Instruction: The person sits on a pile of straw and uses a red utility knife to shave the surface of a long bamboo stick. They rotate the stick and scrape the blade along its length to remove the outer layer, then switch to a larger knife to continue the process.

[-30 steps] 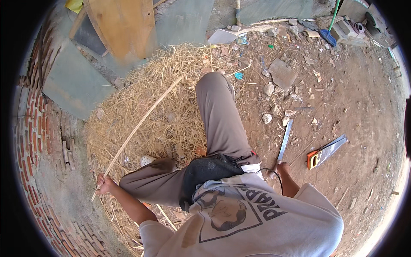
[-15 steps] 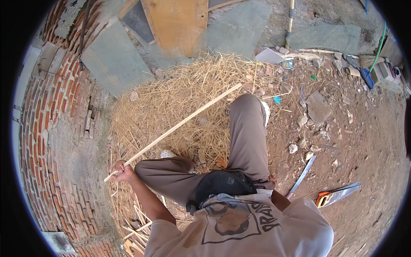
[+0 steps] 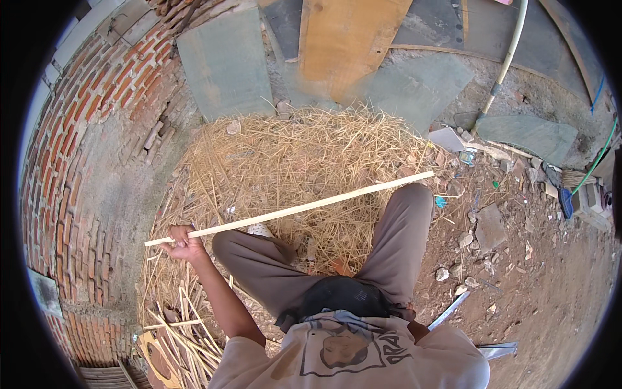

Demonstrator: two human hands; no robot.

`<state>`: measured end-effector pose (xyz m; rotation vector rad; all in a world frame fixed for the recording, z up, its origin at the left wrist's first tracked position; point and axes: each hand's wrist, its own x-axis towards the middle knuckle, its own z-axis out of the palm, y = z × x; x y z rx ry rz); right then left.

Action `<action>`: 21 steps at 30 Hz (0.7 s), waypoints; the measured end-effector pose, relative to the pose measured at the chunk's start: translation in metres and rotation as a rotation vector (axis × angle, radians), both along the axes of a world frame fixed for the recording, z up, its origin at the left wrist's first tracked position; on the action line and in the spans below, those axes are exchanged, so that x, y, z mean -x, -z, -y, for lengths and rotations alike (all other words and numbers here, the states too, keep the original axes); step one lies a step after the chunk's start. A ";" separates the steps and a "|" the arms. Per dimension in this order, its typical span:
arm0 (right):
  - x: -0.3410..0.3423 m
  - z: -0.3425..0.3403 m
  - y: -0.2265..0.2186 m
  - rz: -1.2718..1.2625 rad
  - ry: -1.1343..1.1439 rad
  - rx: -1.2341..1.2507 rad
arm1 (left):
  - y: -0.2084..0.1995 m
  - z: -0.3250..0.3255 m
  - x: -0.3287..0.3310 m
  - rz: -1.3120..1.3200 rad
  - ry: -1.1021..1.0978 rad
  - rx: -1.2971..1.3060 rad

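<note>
A long pale bamboo strip (image 3: 304,207) slants across the space in front of me. My left hand (image 3: 185,244) is closed around it close to its left end, with the thumb and fingers wrapped on it. Its other end reaches past my right knee, just above it. My right hand (image 3: 406,311) is low beside my right hip, mostly hidden by my shirt and leg; its fingers cannot be made out. To the right of that hip lies a long curved blade (image 3: 448,311), and lower a saw blade (image 3: 499,351) shows partly behind my sleeve.
Cut straw-like shavings (image 3: 285,149) cover the ground ahead. More pale strips (image 3: 184,334) lie in a heap at lower left. A brick wall (image 3: 71,194) stands on the left, and boards (image 3: 350,45) lean at the back. Stones (image 3: 491,227) and rubble lie to the right.
The bamboo strip has swung to a flatter slant, its far end now nearer my right knee. My left hand has turned with it and still grips it. The whole view has shifted.
</note>
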<state>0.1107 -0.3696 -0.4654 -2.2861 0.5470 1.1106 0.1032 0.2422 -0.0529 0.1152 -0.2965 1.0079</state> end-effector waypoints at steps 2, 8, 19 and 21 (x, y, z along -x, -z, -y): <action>0.002 0.006 0.001 -0.011 0.019 0.013 | 0.000 0.001 0.001 0.018 0.022 -0.043; 0.017 0.017 0.004 -0.050 0.065 0.036 | -0.014 0.002 0.009 0.036 0.017 -0.064; 0.025 0.044 -0.016 0.380 0.443 0.091 | -0.048 0.023 -0.038 0.110 0.152 -0.142; -0.006 0.069 -0.044 0.868 0.612 0.163 | -0.053 0.027 -0.047 0.140 0.193 -0.123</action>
